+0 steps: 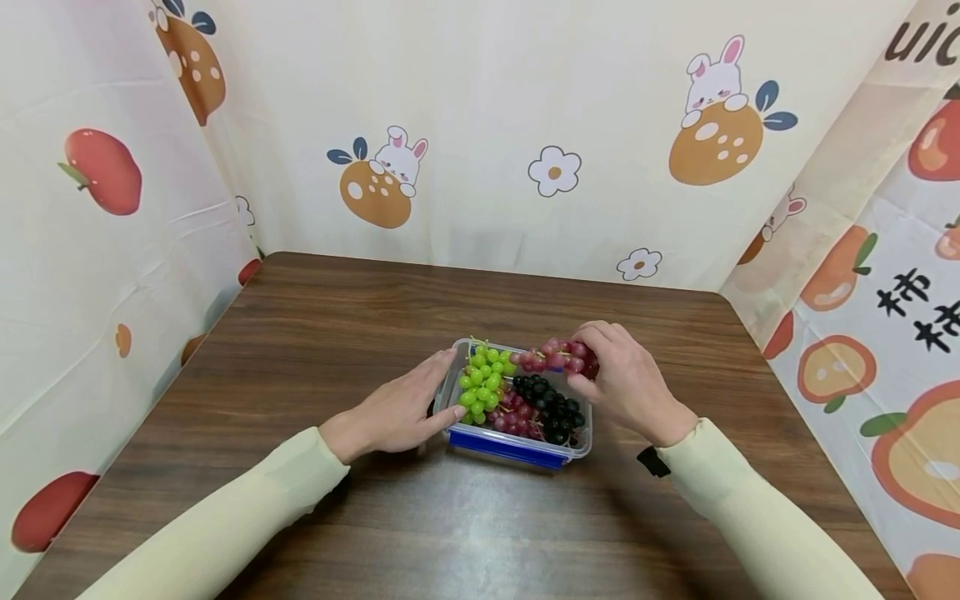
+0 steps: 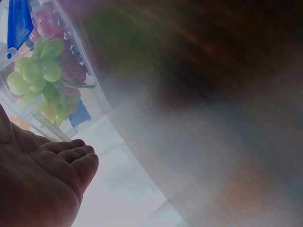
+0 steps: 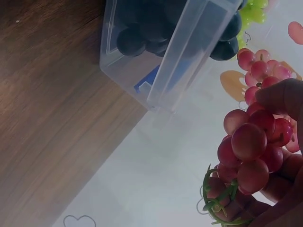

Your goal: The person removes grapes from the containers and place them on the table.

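Note:
A clear plastic box with blue clips stands on the table. Inside lie a bunch of green grapes on the left, red grapes in the middle and a bunch of black grapes on the right. Above the box's far right part, my right hand grips another bunch of red grapes, its green stem showing in the right wrist view. My left hand rests against the box's left side, fingers straight, the thumb at its near left rim.
The brown wooden table reaches back to a white curtain printed with rabbits and fruit. More printed cloth hangs along the right side and the left. A black band is at my right wrist.

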Motion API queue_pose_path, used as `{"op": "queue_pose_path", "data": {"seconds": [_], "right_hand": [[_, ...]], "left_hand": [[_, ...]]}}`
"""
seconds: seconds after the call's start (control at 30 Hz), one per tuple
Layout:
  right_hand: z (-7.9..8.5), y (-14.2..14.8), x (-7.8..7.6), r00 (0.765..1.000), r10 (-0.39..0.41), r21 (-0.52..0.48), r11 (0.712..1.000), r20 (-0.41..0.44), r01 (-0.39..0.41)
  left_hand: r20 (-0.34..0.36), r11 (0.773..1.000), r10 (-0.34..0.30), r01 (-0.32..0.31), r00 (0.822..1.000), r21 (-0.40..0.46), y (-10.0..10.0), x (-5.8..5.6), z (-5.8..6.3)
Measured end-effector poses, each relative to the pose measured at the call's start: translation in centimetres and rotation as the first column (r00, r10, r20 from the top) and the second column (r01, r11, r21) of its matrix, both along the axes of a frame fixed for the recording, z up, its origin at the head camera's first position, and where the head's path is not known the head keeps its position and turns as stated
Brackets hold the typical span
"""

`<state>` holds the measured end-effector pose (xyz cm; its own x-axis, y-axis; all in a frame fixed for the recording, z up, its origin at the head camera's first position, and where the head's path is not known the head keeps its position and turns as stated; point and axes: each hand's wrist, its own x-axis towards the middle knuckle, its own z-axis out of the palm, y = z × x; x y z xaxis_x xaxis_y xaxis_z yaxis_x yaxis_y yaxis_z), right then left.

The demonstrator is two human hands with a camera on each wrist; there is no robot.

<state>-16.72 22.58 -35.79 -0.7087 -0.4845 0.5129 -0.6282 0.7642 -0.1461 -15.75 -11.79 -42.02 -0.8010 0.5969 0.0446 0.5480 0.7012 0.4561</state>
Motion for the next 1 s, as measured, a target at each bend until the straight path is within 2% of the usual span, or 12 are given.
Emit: {"op": "queue_pose_path", "data": {"seconds": [0.23,1.0], "right_hand": [[0.0,0.4,-0.3,1.000,-0.021,-0.019,1.000,-0.018,0.021],[-0.6,1.8,-1.4,0.978,-0.205,-0.084,0.975,0.025,0.206]], "left_hand": [[0.005,1.000,-0.005,0.005,1.000,0.004,-0.1,0.0,0.0],[0.009,1.000,0.002,-0.002,1.000,-0.001,0.0,0.0,0.1]]}}
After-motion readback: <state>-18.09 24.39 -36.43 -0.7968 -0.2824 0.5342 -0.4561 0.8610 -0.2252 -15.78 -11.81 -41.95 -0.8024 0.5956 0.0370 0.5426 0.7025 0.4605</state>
